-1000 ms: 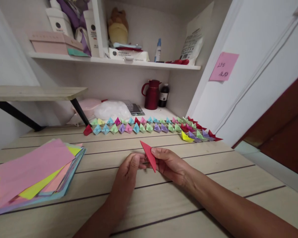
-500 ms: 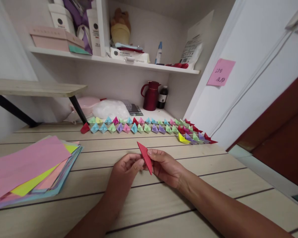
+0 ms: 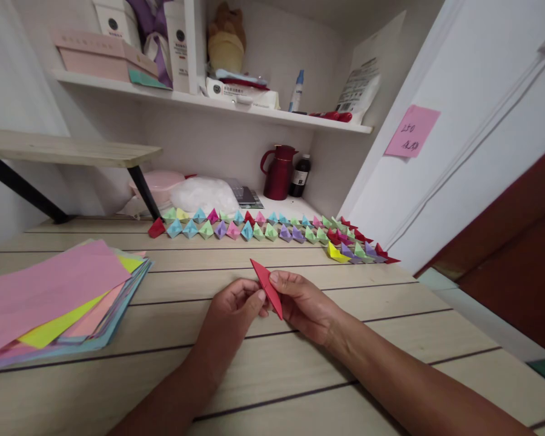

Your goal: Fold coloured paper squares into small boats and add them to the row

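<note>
— In the head view, how are the two hands posed?

— A person's right hand (image 3: pixel 304 306), its forearm reaching in from the lower right corner, pinches a red folded paper (image 3: pixel 267 289) at center frame, thumb on the near face and fingers behind. The left hand (image 3: pixel 231 309), its forearm rising from the bottom edge, sits just left, fingers curled narrow and thumb tip at the paper's edge; whether it grips cannot be told.

— And the paper itself?

— Slim and pointed at both ends, it slants from upper left to lower right above a pale, dark-lined tabletop (image 3: pixel 300 387).

— What surrounds it?

— A pile of colored sheets (image 3: pixel 59 290), pink on top, lies at left. Folded paper boats (image 3: pixel 233 231) stretch in rows across the middle, with a shorter row at right. A low wooden stand (image 3: pixel 68 148) occupies the left; a pink note (image 3: pixel 412 131) clings to the white surface at upper right.

— And the containers?

— A dark red jug (image 3: pixel 279 172) stands beside a dark bottle (image 3: pixel 301 177) behind the boats, contents hidden. Left of them lies a whitish plastic bag (image 3: pixel 204 195). On the shelf (image 3: pixel 172 98) above, a pink box (image 3: pixel 104 57) rests at upper left.
</note>
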Demonstrator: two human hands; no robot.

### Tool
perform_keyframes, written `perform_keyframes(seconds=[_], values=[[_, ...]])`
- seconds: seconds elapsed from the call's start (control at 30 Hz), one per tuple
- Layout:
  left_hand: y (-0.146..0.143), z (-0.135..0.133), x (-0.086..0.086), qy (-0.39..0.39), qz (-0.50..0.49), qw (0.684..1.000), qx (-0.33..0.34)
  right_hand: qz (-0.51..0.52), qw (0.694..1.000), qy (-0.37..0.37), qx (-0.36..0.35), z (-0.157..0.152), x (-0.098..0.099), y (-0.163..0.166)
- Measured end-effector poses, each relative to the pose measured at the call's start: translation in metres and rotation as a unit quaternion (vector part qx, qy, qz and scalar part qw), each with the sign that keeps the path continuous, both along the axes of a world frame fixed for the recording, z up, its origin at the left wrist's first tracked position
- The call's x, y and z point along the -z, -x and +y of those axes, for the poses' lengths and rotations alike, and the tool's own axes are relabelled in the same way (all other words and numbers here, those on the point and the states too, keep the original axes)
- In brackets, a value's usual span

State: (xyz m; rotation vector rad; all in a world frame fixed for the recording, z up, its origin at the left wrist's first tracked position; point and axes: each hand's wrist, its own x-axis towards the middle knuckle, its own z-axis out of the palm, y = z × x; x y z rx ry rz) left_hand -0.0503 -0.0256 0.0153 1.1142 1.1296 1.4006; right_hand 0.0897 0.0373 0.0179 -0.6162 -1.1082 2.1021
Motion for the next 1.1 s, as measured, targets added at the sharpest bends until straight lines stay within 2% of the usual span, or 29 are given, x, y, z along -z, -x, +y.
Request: perform_keyframes(seconds=[0.63, 0.83, 1.03, 1.1], values=[[0.0004, -0.0013, 0.0006, -0.003, 0.017, 0.999, 0.029, 0.005, 1.0, 0.016, -0.003, 0.0045, 0.0068, -0.0018], [0.0, -0.0031, -0.0042, 0.004, 0.026, 0.999, 0.022, 0.022, 0.999, 0.027, -0.008, 0.0013, 0.0027, -0.0007], [0.0001, -0.0034, -0.0016, -0.008, 0.024, 0.999, 0.028, 0.009, 1.0, 0.019, -0.005, 0.0007, 0.0041, 0.0], [-0.001, -0.0036, -0.0022, -0.008, 0.025, 1.0, 0.003, -0.005, 1.0, 0.011, 0.011, 0.0009, 0.004, 0.0001]])
